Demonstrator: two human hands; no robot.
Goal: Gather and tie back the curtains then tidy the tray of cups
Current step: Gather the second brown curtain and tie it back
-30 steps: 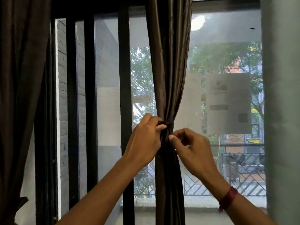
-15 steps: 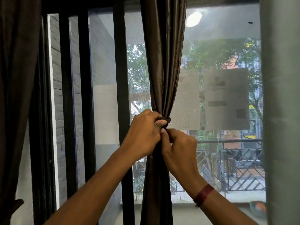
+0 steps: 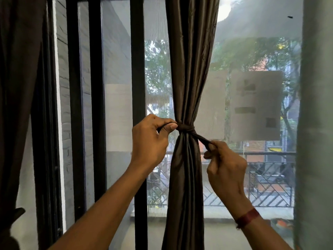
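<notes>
A second dark curtain (image 3: pixel 18 87) hangs at the far left, beside the black window bars (image 3: pixel 137 69). The left hand (image 3: pixel 151 139) pinches one end of the tie-back (image 3: pixel 185 128), which is knotted round the gathered brown curtain (image 3: pixel 191 60) in the middle of the window. The right hand (image 3: pixel 225 165), with a red wristband (image 3: pixel 247 218), grips the other end, lower down. Half a second ago both hands met at the knot; now they have drawn apart.

A person's left hand (image 3: pixel 149 141) and right hand (image 3: pixel 225 166) each pinch an end of a dark tie (image 3: pixel 185 128) knotted around a gathered brown curtain (image 3: pixel 189 69) before a barred window (image 3: pixel 137 69).
</notes>
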